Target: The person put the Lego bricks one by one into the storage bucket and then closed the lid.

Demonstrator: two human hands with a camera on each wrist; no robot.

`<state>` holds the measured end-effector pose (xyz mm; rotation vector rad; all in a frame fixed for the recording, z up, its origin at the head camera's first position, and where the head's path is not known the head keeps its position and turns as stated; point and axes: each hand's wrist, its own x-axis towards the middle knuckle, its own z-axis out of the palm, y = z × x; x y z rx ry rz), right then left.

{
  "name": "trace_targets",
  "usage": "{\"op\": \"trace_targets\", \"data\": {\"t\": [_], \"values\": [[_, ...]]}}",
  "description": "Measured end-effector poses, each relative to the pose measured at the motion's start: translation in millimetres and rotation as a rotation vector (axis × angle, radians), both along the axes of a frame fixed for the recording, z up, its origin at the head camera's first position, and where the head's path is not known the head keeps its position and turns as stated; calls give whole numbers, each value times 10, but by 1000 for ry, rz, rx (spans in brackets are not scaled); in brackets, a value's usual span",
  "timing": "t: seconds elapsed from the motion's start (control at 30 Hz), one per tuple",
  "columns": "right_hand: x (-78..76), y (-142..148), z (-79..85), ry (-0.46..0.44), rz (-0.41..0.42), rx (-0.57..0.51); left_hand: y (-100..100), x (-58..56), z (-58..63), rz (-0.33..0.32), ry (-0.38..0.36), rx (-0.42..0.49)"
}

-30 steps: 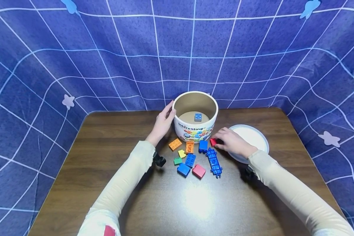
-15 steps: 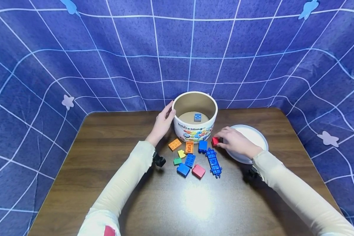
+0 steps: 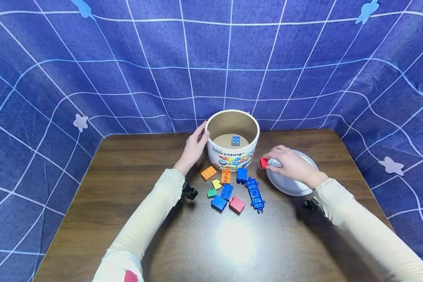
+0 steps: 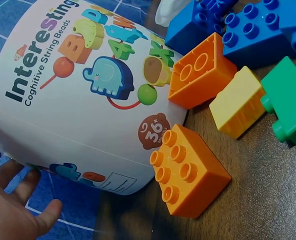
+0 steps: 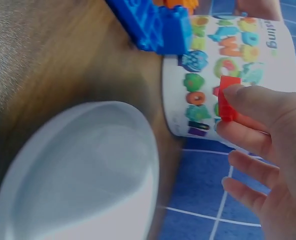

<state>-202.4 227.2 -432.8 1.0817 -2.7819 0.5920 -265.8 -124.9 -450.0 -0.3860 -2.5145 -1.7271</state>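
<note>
My left hand [image 3: 193, 150] rests against the left side of a round white tub [image 3: 215, 156] with "Interesting" printed on it, its fingers spread and relaxed along the wall. A single blue brick [image 3: 235, 140] lies on the tub's floor. To the tub's right, my right hand [image 3: 290, 164] pinches a small red brick [image 5: 229, 92] between thumb and index finger, the other fingers loose. This hand is raised over the left part of a round white lid [image 5: 100, 145]. Hidden behind the thumb is part of the red brick.
In front of the tub lie several bricks: two orange, one yellow [image 4: 238, 102], one green [image 4: 290, 100], a pinkish-red one [image 3: 237, 205] and several blue ones. Beside them is a long blue wheel-base piece [image 3: 255, 194]. A blue patterned cloth [image 3: 211, 78] hangs behind the table.
My right hand has lifted the red brick from beside the tub and carried it right, toward the lid. The left hand stays at the tub.
</note>
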Motion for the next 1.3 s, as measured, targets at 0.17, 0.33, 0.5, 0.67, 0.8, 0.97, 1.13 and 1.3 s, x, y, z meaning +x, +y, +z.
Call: {"op": "trace_targets", "data": {"t": [0.17, 0.33, 0.5, 0.67, 0.8, 0.97, 1.13, 1.3], "values": [[9, 46, 156, 33, 2, -3, 2, 2, 3, -1, 2, 2], [-6, 79, 347, 50, -7, -7, 3, 0, 4, 0, 4, -5], [-47, 89, 566, 70, 13, -22, 6, 1, 11, 5, 10, -11], [-116, 37, 774, 98, 21, -6, 7, -1, 9, 5, 13, -9], [-190, -52, 914, 127, 29, -9, 7, 5, 5, 5, 7, -5], [-328, -183, 1061, 143, 41, -29, 1, 2, 10, 3, 8, -8], [-463, -347, 1194, 105, 37, -16, -6, -2, 1, 10, 10, -11], [-566, -499, 1260, 62, 14, 18, 2, 11, 6, 9, 5, -16]]}}
